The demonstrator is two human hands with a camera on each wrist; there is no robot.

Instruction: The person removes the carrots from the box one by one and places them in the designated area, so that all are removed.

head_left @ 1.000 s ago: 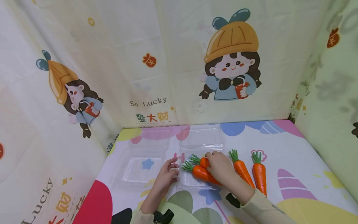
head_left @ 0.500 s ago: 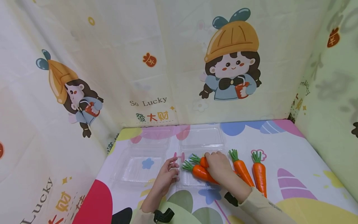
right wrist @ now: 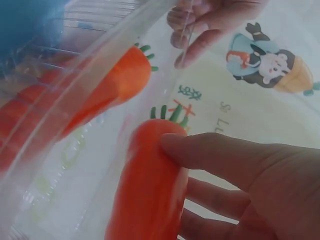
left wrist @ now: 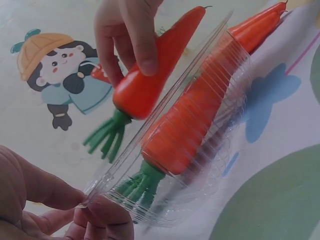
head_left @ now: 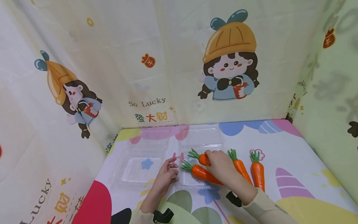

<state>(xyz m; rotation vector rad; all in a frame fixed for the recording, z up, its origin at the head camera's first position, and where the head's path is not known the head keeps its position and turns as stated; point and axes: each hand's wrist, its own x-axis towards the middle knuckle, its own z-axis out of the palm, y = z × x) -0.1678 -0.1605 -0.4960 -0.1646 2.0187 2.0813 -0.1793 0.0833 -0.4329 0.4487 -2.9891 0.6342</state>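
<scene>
My right hand (head_left: 222,166) grips a toy orange carrot (head_left: 204,159) with green leaves, thumb on one side and fingers on the other. It is held over a clear hinged plastic box (head_left: 185,183), leaves pointing left. Inside the box lies another carrot (head_left: 205,175), seen through the ribbed wall in the left wrist view. Carrot tips (left wrist: 265,25) show past the box's far end there. My left hand (head_left: 165,177) is at the box's left side, its thumb and fingers (left wrist: 55,187) pinching the rim's corner. The right palm hides part of the held carrot in the head view.
Two more carrots lie on the table to the right, one (head_left: 241,169) beside my right hand and one (head_left: 258,171) farther out. A second clear box (head_left: 127,174) stands open at left. The gripped box's lid (head_left: 201,137) lies back toward the printed curtain (head_left: 179,77).
My right hand has raised the held carrot slightly, away from the one in the box, its leaves now higher. The left hand stays at the box's rim. The head view has shifted a little.
</scene>
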